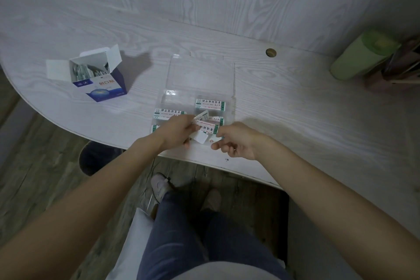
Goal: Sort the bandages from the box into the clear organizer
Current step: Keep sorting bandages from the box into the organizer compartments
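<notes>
- Left hand [176,130] pinches a bandage [201,117] over the clear organizer [200,79], its long axis tilted up to the right.
- Right hand [236,141], fingers loosely curled, touches a packet at the organizer's near edge.
- Open box [100,75] stands on the surface [295,109], well left.

The blue and white box [103,84] reads "创口贴" in orange; the bandages' [210,105] print is too small to read.

- Bare forearms, no sleeves, watch or rings on left hand [176,130] or right hand [236,141].
- Blue denim trousers [200,241] at 6 o'clock.
- Pale shirt hem [218,274] at bottom edge.
- Light-coloured shoe [160,185] just above trousers.
</notes>
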The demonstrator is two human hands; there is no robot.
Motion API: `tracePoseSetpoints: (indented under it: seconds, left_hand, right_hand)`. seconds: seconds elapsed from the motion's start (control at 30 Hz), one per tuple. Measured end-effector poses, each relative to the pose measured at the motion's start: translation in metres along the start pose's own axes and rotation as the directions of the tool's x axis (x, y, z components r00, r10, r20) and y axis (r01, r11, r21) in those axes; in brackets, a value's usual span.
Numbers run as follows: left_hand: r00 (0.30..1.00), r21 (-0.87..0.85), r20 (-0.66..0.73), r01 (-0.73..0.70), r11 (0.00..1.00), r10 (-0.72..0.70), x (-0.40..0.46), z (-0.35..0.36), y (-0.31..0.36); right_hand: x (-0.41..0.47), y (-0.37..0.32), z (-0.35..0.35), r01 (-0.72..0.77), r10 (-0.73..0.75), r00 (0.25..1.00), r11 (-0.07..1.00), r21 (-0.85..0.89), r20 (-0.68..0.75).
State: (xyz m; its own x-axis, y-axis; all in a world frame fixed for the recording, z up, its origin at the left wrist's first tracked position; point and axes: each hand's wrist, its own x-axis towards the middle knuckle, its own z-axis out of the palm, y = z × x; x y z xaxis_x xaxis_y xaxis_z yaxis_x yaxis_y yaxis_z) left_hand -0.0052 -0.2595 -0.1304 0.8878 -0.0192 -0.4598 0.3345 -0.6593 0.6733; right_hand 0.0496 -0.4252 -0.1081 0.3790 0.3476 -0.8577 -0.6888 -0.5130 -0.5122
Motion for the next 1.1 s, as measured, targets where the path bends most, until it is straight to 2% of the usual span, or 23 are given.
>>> tracePoseSetpoints:
  seconds: [0.5, 0.87, 1.1]
  left_hand:
    - [0.999, 0.079, 0.038, -0.019, 0.997, 0.016, 0.003, 0.004, 0.0]
    - [0.999, 0.093, 0.026, -0.032, 0.995, 0.029, -0.001, 0.005, 0.005]
    - [0.999, 0.109, 0.042, -0.027, 0.994, 0.022, 0.001, 0.007, 0.009]
  right_hand:
    - [-0.006, 0.002, 0.01, -0.004, 0.013, 1.0, 0.958, 0.286, -0.028]
    - [-0.014, 0.005, -0.004, 0.013, -0.005, 0.999, 0.983, 0.183, -0.042]
    - [-0.014, 0.005, -0.002, -0.033, 0.032, 0.999, 0.979, 0.199, 0.005]
